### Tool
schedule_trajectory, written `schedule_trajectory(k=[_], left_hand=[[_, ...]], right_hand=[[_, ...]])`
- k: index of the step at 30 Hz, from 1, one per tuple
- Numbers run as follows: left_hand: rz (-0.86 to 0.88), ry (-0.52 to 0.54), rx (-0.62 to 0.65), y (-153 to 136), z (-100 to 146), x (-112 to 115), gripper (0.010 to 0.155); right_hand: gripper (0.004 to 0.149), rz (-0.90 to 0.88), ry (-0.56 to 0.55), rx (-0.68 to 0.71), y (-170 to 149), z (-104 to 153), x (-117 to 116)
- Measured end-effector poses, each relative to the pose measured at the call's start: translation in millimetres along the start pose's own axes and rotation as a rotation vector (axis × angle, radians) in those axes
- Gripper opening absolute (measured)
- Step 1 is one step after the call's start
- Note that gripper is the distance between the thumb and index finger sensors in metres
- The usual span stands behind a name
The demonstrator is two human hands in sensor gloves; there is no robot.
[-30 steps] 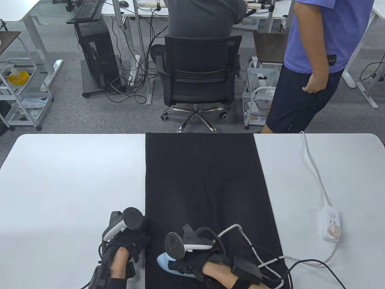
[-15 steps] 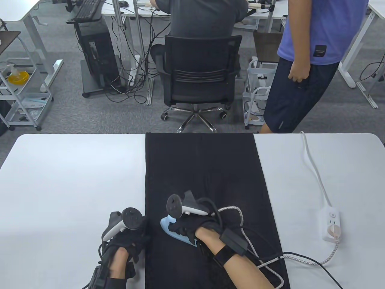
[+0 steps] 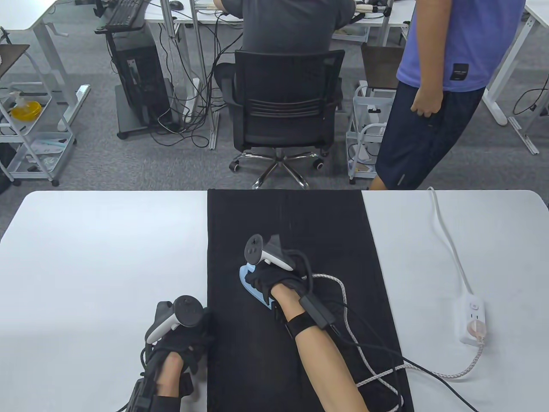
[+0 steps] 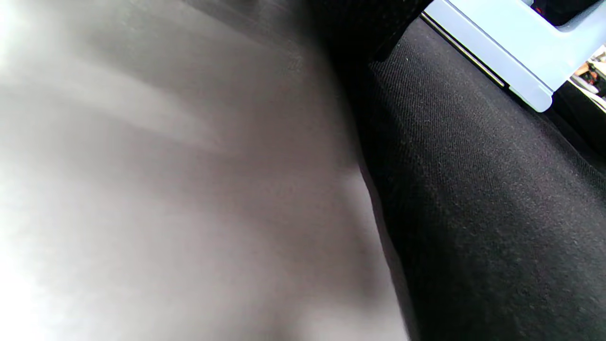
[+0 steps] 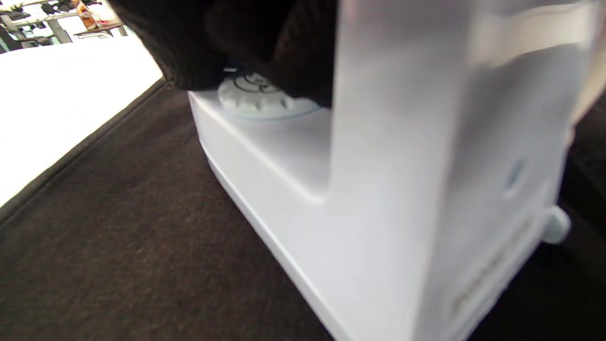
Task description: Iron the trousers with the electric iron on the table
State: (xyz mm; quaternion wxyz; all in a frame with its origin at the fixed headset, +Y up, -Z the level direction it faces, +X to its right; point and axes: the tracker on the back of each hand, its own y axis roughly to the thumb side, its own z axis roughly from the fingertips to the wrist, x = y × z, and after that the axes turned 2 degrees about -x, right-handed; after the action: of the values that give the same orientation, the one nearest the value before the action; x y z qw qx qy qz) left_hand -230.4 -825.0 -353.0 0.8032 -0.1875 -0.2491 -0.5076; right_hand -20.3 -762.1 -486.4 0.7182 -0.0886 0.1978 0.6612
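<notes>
Black trousers (image 3: 296,227) lie flat down the middle of the white table (image 3: 107,249). A light blue electric iron (image 3: 251,288) sits soleplate-down on them, a little left of their middle. My right hand (image 3: 270,279) grips its handle from above. In the right wrist view the iron (image 5: 378,189) fills the frame, with gloved fingers (image 5: 265,42) over its dial. My left hand (image 3: 188,339) rests at the trousers' left edge near the front of the table; its fingers are hidden under the tracker. The left wrist view shows the trousers (image 4: 473,199) and the iron's rear corner (image 4: 511,57).
A white power strip (image 3: 472,319) lies at the right with its white cable (image 3: 446,231) running to the far edge. The iron's braided cord (image 3: 377,375) loops over the trousers' near right. Beyond the table stand an office chair (image 3: 283,111) and a person in a blue shirt (image 3: 446,86).
My right hand has pushed the iron away from me along the trousers, from the front edge toward their middle. The left hand has stayed put. The standing person shifted slightly.
</notes>
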Motion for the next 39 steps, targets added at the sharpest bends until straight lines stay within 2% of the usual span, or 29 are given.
schedule_trajectory(k=[6,13,19,24,27,30,33,35,39], left_hand=[[-0.003,-0.008,0.002,-1,0,-1,0.079],[0.005,-0.008,0.004,-1,-1,-1,0.079],[0.007,-0.006,0.005,-2,-1,-1,0.079],[0.008,-0.004,0.003,-2,0,-1,0.078],[0.009,-0.004,0.004,-2,-1,-2,0.078],[0.011,-0.003,0.003,-2,-1,-2,0.079],[0.014,-0.002,0.004,-3,-1,-2,0.079],[0.013,-0.002,0.004,-3,0,-1,0.079],[0.011,-0.001,0.006,-3,0,-1,0.078]], right_hand=[[0.049,0.026,0.021,0.063,0,20,-9],[0.048,0.095,0.043,0.223,8,76,-34],[0.048,0.156,0.060,0.374,17,136,-63],[0.048,0.204,0.058,0.477,20,176,-80],[0.049,0.223,0.023,0.513,19,189,-86],[0.049,0.215,0.046,0.515,19,186,-85],[0.049,0.204,0.048,0.507,22,171,-79],[0.049,0.202,0.048,0.495,25,156,-72],[0.049,0.163,0.038,0.415,29,110,-53]])
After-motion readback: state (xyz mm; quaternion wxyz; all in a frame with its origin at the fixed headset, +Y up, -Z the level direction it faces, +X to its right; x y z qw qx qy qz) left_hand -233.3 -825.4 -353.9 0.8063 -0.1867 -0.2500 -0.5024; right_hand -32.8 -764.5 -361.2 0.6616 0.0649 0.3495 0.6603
